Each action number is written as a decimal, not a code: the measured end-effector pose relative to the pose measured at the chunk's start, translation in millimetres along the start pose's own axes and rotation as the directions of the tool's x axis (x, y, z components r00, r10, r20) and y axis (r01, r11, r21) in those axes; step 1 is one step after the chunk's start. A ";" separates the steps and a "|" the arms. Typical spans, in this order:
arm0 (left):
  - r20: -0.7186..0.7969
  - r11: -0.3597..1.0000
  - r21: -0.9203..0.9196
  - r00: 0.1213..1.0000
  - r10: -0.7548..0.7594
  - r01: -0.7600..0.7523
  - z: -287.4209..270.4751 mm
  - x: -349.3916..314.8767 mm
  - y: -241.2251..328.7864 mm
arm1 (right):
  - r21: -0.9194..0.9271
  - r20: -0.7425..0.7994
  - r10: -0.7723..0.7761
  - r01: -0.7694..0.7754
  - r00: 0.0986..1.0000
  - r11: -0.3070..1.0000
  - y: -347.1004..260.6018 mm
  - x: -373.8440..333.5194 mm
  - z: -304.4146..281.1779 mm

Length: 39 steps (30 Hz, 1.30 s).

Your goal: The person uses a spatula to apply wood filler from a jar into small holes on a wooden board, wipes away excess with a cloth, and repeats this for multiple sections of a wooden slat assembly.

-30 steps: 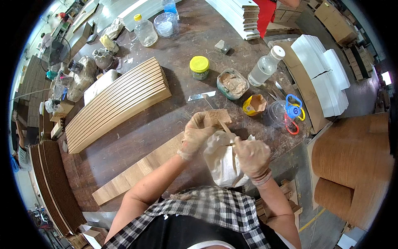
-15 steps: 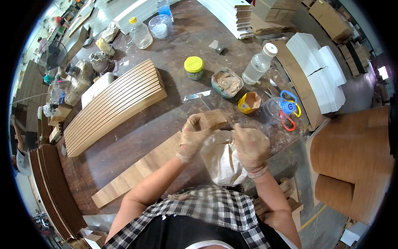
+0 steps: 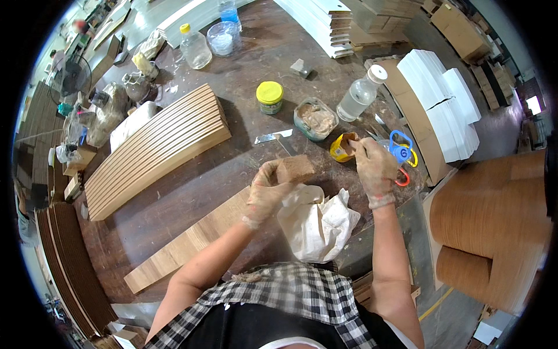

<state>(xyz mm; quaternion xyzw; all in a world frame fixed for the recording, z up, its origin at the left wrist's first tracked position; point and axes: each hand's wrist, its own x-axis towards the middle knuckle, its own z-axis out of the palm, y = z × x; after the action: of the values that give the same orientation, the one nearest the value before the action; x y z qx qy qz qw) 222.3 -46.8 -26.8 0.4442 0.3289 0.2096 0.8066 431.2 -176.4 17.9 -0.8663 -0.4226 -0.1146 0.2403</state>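
A: Your dark worktable (image 3: pixel 168 208) is crowded at the far side: a yellow-lidded jar (image 3: pixel 269 98), a tub (image 3: pixel 307 132) of tan paste and a clear bottle (image 3: pixel 356 100) stand there. The slotted wood stack (image 3: pixel 163 152) lies to your left.

B: And your 2 hands, how are they set?

A: Your left hand (image 3: pixel 267 193) is closed around a brown block (image 3: pixel 296 168), held above the table's near half, over the end of a pale plank (image 3: pixel 186 247). Your right hand (image 3: pixel 376 167) has its fingers drawn narrow at the mouth of the small yellow cup (image 3: pixel 339 150). I cannot tell whether they pinch a tool or touch the rim.

B: Then your step in hand looks like working at the cup with the right hand while the left keeps the block ready.

A: I judge the same. Your next move seems to call for a light right hand, since so small a cup could tip, and for clearance from the blue cap (image 3: pixel 401 152) just beside your knuckles. Keep the block clear of the white cloth (image 3: pixel 317 230) bunched below it.
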 end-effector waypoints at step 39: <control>0.080 0.995 -0.049 0.992 0.095 -0.091 -2.6 17.9 -6.4 | 0.904 0.245 0.556 -0.395 0.795 0.165 -54.6 -60.9 -16.1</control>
<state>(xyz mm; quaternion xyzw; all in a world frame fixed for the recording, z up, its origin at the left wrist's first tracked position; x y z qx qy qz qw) 233.2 -37.3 -39.4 0.4488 0.2694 0.2358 0.8188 350.7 -197.1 24.8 -0.6465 -0.0981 0.1653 0.7383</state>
